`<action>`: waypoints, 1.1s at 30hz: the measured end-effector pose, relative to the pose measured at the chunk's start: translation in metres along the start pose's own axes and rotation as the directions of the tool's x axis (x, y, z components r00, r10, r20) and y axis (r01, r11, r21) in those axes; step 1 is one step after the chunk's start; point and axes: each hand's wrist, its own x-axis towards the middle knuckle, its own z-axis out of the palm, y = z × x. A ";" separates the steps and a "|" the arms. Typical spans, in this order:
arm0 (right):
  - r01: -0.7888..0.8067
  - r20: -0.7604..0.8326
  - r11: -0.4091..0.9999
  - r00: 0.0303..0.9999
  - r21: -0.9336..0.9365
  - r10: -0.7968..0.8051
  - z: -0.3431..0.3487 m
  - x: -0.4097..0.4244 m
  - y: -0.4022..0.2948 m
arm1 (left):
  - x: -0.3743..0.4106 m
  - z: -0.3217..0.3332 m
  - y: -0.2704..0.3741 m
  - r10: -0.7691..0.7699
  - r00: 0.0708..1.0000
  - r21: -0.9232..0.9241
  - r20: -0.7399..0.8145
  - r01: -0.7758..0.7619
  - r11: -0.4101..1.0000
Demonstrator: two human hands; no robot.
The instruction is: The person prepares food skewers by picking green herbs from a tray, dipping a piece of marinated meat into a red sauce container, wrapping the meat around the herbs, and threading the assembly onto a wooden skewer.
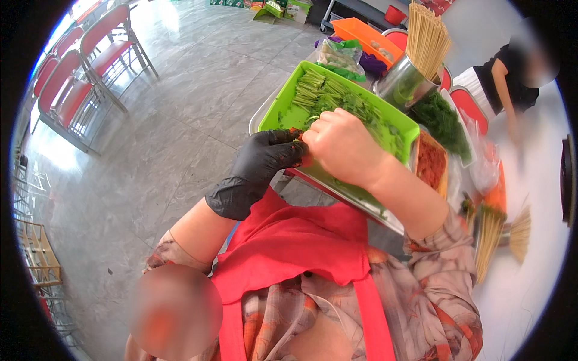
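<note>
My left hand (266, 162), in a black glove with red bits on its fingers, pinches a small piece of food with red and green on it; most of the piece is hidden. My bare right hand (341, 144) meets it fingertip to fingertip, its fingers closed at the same piece. Both hands are over the near side of a lime-green plastic tray (276, 101). Cut green stems (311, 90) and leafy herbs (361, 106) lie in the tray. To its right is an orange container of red paste or shredded food (431, 164).
Behind the tray stand a metal canister (393, 85) of wooden skewers (426, 40), a bag of pale food (338, 56) and an orange bin (361, 31). Feathery greens (442, 122) and bundled skewers (487, 239) lie right. A person (501, 81) works at the far right.
</note>
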 end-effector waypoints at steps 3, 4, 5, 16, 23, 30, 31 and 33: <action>0.004 -0.017 0.999 1.000 0.034 -0.003 -0.001 -0.006 0.002 | -0.001 0.007 -0.010 0.060 0.997 -0.033 -0.053 -0.061 0.998; 0.002 -0.019 0.998 1.000 0.057 -0.001 -0.001 -0.008 0.003 | -0.001 0.011 -0.012 0.080 0.993 -0.025 -0.083 -0.083 0.996; -0.002 -0.024 0.996 1.000 0.085 0.004 0.000 -0.010 0.004 | -0.002 0.013 -0.014 0.101 0.988 -0.016 -0.114 -0.104 0.994; -0.363 0.131 0.440 0.871 0.821 0.474 -0.001 -0.027 -0.003 | -0.004 0.012 -0.013 0.125 0.987 -0.122 -0.104 -0.137 0.983; -0.092 -0.216 0.750 0.928 0.654 0.302 0.009 -0.026 -0.007 | -0.010 0.014 -0.004 0.119 0.989 -0.103 -0.086 -0.128 0.986; -0.195 -0.131 0.654 0.901 0.731 0.414 0.007 -0.028 -0.012 | -0.009 0.006 -0.006 0.123 0.987 -0.102 -0.099 -0.133 0.986; -0.238 -0.092 0.606 0.883 0.759 0.461 0.006 -0.028 -0.013 | -0.009 0.006 -0.006 0.139 0.984 -0.093 -0.111 -0.149 0.984; -0.274 -0.013 0.393 0.807 0.878 0.591 0.007 -0.028 -0.015 | -0.009 0.007 -0.007 0.148 0.982 -0.091 -0.120 -0.160 0.983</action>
